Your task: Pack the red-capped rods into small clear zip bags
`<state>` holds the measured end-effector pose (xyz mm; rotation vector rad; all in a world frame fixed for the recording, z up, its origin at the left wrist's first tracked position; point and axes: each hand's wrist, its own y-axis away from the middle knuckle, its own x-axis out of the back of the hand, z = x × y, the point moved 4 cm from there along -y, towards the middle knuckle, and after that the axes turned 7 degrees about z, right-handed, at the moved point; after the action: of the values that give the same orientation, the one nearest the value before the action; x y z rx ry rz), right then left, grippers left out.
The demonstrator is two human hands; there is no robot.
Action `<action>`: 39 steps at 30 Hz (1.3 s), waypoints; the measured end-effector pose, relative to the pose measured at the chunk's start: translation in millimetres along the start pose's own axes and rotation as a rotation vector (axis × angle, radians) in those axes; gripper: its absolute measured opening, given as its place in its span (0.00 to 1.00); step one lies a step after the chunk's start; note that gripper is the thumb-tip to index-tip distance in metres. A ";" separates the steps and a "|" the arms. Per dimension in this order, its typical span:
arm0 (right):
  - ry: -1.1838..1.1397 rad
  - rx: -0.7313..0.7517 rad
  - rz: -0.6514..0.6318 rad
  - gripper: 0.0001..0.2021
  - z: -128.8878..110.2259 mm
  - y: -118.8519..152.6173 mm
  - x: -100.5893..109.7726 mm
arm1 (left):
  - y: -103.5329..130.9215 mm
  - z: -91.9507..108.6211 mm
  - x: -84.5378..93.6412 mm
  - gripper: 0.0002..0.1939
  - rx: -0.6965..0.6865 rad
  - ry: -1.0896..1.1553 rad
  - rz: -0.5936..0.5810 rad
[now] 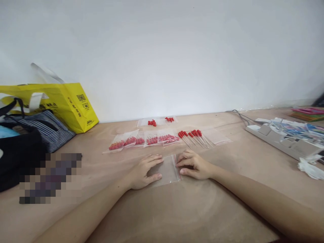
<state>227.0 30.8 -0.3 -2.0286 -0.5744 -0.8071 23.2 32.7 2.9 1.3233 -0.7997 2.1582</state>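
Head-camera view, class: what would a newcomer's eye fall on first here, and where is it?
Probably the big yellow bag, standing at the left near the wall. Next come the bright red-tipped sticks lying just beyond the right hand, with clear bags showing more red tips to their left. In the centre, a flat transparent bag lies between that hand and the left hand.

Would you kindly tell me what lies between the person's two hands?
In the head view, a clear zip bag lies flat between the left hand and the right hand, its red-lined edge toward the right.
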 end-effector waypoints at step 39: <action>0.672 -0.875 0.067 0.10 87.1 -41.9 25.7 | 0.2 9.7 -4.1 0.30 0.061 -0.068 -0.015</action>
<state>246.0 128.8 4.1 -2.2726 0.2961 -1.8111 30.8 25.4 2.6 1.4356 -0.7527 2.1520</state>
